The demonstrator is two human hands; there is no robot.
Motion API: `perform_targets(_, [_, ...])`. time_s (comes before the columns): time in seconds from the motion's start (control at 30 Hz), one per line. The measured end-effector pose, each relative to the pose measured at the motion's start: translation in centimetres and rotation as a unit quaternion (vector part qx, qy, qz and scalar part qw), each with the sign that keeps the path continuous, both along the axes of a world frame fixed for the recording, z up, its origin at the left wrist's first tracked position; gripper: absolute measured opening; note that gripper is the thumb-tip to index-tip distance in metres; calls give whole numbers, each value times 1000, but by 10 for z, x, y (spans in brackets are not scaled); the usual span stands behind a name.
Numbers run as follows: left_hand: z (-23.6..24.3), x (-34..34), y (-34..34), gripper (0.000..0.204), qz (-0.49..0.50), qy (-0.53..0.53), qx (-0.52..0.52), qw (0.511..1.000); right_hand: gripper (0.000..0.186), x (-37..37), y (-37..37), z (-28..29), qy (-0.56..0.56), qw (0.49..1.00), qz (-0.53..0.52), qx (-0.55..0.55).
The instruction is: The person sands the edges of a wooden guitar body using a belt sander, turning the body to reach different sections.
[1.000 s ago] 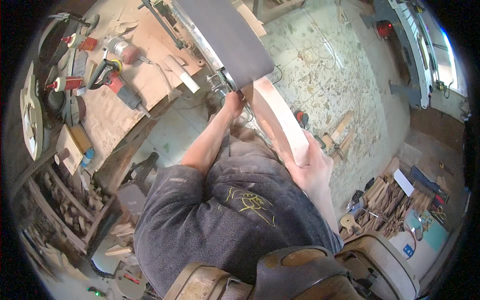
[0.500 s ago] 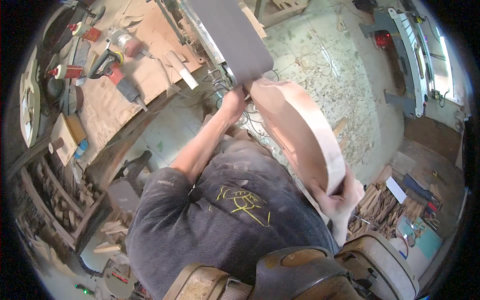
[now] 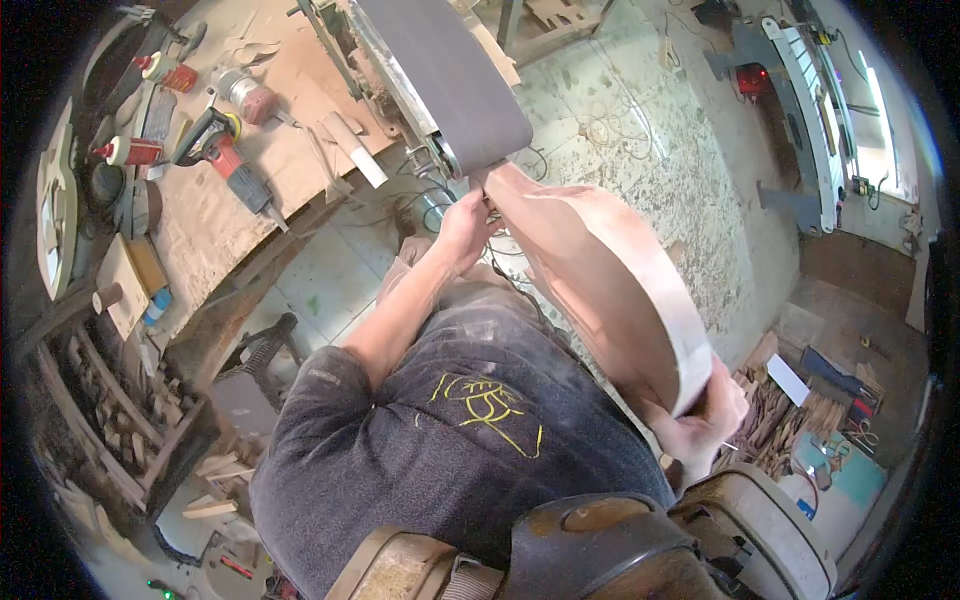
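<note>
I hold a large curved wooden body [image 3: 610,290], pale reddish with a thick light rim, tilted on edge. Its upper end touches the lower end of a dark sanding belt [image 3: 440,80] on a belt sander. My left hand [image 3: 462,225] grips the wood's upper end just below the belt. My right hand [image 3: 700,425] holds the lower end near my hip. My dark grey shirt fills the lower middle of the view.
A plywood workbench [image 3: 210,210] at the left carries a red angle grinder [image 3: 235,165], cans and small tools. Wooden offcuts fill a rack [image 3: 110,410] at lower left. More scrap wood [image 3: 775,420] lies at the right. The floor [image 3: 640,130] is covered in sawdust.
The wooden body has turned from nearly edge-on to show its broad face. My right hand has dropped lower and to the right with it. My left hand stays by the belt.
</note>
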State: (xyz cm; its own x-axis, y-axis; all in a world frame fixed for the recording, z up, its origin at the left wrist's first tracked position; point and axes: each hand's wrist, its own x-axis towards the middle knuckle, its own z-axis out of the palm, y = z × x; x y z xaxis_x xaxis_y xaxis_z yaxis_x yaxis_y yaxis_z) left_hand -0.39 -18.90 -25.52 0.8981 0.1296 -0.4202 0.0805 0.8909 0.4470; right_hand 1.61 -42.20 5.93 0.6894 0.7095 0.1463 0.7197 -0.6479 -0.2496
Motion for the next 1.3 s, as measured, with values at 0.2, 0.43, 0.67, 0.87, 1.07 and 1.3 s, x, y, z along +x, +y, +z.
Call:
perform_targets(0.2, [-41, 12, 22, 38, 99, 82, 46, 991, 57, -1, 25, -49, 66, 997, -9, 39])
perform_targets(0.43, [-84, 16, 37, 38, 87, 96, 17, 991, 58, 4, 42, -74, 87, 993, -24, 77])
perform_targets(0.67, [-40, 13, 12, 46, 72, 51, 42, 995, 58, 5, 5, -40, 13, 1000, -1, 26])
perform_targets(0.87, [-39, 5, 7, 46, 37, 58, -8, 998, 57, 3, 2, -38, -33, 990, 47, 128])
perform_targets(1.07, [-68, 8, 23, 36, 116, 43, 79, 989, 56, 1, 18, -72, 47, 997, 6, 54])
perform_targets(1.3, [-105, 15, 36, 30, 144, 79, -12, 986, 57, 5, 28, -111, 82, 993, 15, 86])
